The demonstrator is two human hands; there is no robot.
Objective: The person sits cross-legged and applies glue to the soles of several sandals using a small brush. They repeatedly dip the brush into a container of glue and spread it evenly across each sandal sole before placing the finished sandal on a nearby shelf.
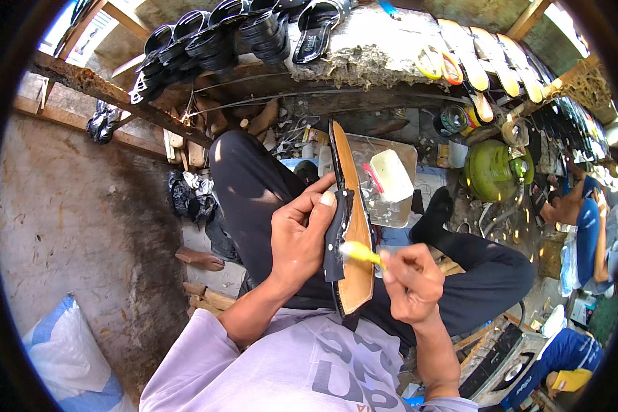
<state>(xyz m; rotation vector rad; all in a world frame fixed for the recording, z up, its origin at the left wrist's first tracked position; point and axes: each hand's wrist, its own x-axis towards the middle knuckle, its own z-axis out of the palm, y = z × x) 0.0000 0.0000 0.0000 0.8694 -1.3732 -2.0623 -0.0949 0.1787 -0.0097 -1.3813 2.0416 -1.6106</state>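
Observation:
My left hand is closed round a sandal held upright over my lap. The sandal has a tan insole, a dark edge and a black strap with pale studs. My left thumb presses on the upper part of that strap. Pinched in my right hand is a small yellow brush. Its whitish head lies over the insole, close beside the strap; I cannot tell whether it touches. Some of my left fingers are hidden behind the strap and sole.
Past my knees sits a clear plastic tub with a white container inside. A green gas cylinder stands to the right. Black sandals and pale soles line the bench ahead. Another person's arm shows far right.

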